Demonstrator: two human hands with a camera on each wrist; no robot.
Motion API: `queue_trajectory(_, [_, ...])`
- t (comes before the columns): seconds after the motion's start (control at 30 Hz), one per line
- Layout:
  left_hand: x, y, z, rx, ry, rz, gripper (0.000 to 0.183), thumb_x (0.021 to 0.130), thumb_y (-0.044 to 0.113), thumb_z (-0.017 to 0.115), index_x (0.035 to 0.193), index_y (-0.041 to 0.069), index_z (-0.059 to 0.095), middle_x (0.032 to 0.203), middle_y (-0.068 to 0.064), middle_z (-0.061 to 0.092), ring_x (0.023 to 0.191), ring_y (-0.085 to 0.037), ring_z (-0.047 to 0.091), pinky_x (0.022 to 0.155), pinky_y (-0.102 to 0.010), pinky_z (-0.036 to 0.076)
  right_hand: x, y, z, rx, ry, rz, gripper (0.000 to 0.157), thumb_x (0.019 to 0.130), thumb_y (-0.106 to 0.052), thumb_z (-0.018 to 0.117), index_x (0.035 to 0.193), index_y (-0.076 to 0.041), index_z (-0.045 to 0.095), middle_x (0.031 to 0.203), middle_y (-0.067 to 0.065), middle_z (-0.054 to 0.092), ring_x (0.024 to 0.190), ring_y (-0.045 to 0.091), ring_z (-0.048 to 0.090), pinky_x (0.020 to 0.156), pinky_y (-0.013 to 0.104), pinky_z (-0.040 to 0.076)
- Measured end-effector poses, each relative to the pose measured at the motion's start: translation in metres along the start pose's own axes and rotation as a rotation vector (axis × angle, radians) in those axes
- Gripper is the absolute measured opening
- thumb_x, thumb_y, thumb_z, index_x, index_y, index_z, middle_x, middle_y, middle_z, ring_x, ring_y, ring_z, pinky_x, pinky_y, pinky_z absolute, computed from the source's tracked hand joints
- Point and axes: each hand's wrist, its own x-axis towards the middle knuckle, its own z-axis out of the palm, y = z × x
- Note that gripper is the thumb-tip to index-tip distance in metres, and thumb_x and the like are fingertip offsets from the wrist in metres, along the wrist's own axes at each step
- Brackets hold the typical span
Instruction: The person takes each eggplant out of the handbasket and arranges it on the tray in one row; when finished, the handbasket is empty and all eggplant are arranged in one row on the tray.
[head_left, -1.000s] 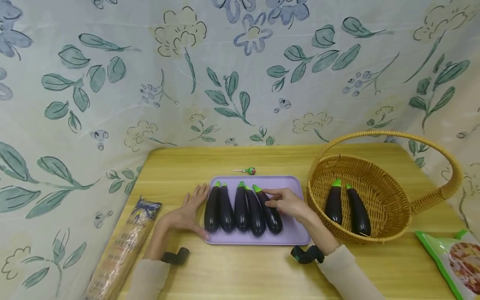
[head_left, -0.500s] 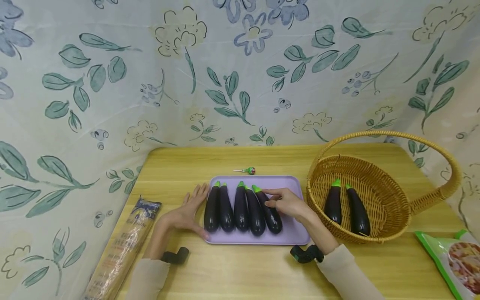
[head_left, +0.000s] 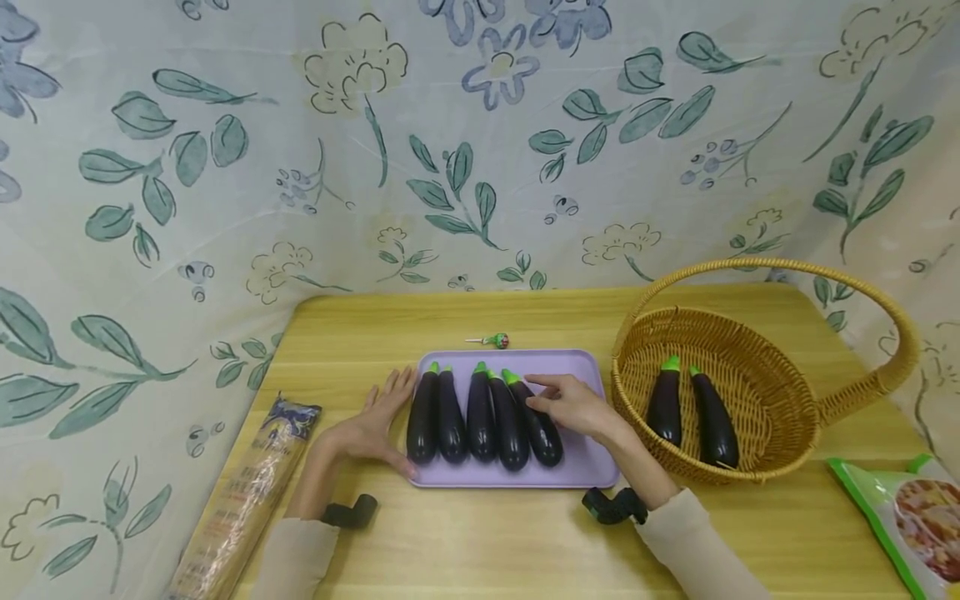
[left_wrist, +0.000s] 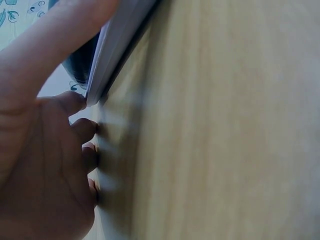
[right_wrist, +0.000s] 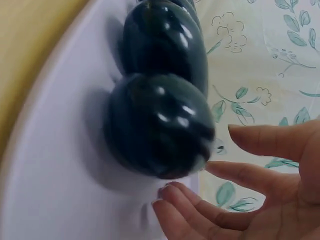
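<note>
Several dark eggplants [head_left: 480, 421] with green stem ends lie side by side on a lilac tray [head_left: 588, 471]. My left hand [head_left: 367, 429] is spread at the tray's left edge, thumb at the near corner; the left wrist view shows its fingertips [left_wrist: 75, 102] close against the rim. At the right end of the row, my right hand [head_left: 577, 408] hovers by the upper part of the rightmost eggplant [head_left: 546, 442]. In the right wrist view, its thumb [right_wrist: 270, 141] stands apart from that eggplant and the fingers are extended beside it, not wrapped round it.
Right of the tray stands a wicker basket [head_left: 780, 392] with a tall handle, two eggplants [head_left: 714, 421] inside. A lollipop [head_left: 495, 340] lies behind the tray. Long packaged noodles [head_left: 243, 500] lie at the left, and a green-white bag [head_left: 911, 517] at the right edge.
The right thumb and fingers have shifted slightly at the rightmost eggplant, which stays in place on the tray. The left hand has not moved; the head view has shifted a little.
</note>
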Motion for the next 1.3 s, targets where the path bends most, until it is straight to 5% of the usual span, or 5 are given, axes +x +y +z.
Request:
queue_trajectory(0.23, [0.000,-0.001,0.000,-0.009,-0.001,0.014,0.156,0.057,0.046,0.099,0.165,0.004,-0.004,0.171,-0.025,-0.016,0.157,-0.047,-0.019,0.125,-0.069,-0.014,-0.022,-0.014,-0.025,-0.126,-0.104,-0.106,0.059,0.104,-0.034,0.061,0.156,-0.010,0.047,0.141,0.023,0.061,0.127,0.036,0.061,0.099,0.051,0.056])
queue_trajectory(0.63, [-0.001,-0.001,0.000,-0.019,0.004,0.028,0.156,0.057,0.050,0.098,0.165,0.002,-0.003,0.171,-0.027,-0.014,0.157,-0.049,-0.018,0.124,-0.070,-0.014,-0.072,-0.022,-0.105,-0.045,-0.300,-0.298,0.046,0.108,-0.030,0.056,0.152,-0.020,0.052,0.147,0.009,0.062,0.134,0.031,0.059,0.101,0.026,0.055])
queue_trajectory(0.87, [-0.002,-0.002,0.001,-0.028,0.006,0.029,0.156,0.056,0.052,0.098,0.165,0.003,-0.003,0.171,-0.026,-0.015,0.157,-0.049,-0.019,0.123,-0.070,-0.015,-0.082,-0.001,-0.154,-0.031,-0.216,-0.205,0.042,0.107,-0.030,0.058,0.148,-0.020,0.057,0.151,0.006,0.059,0.135,0.017,0.060,0.101,0.018,0.053])
queue_trajectory(1.07, [-0.001,0.000,0.001,-0.010,-0.005,-0.003,0.154,0.058,0.043,0.100,0.165,0.002,-0.004,0.171,-0.024,-0.016,0.158,-0.047,-0.019,0.125,-0.068,-0.014,-0.078,0.028,-0.182,-0.024,-0.158,-0.150,0.044,0.107,-0.024,0.057,0.149,-0.009,0.054,0.148,0.019,0.059,0.119,-0.004,0.063,0.092,0.024,0.060])
queue_trajectory(1.3, [-0.001,0.001,0.001,-0.009,0.000,-0.004,0.154,0.059,0.043,0.100,0.165,0.003,-0.004,0.171,-0.025,-0.016,0.158,-0.047,-0.018,0.125,-0.068,-0.013,-0.062,0.056,-0.198,-0.027,-0.249,-0.044,0.052,0.105,-0.020,0.059,0.149,0.006,0.049,0.146,0.032,0.055,0.113,0.009,0.068,0.090,0.036,0.063])
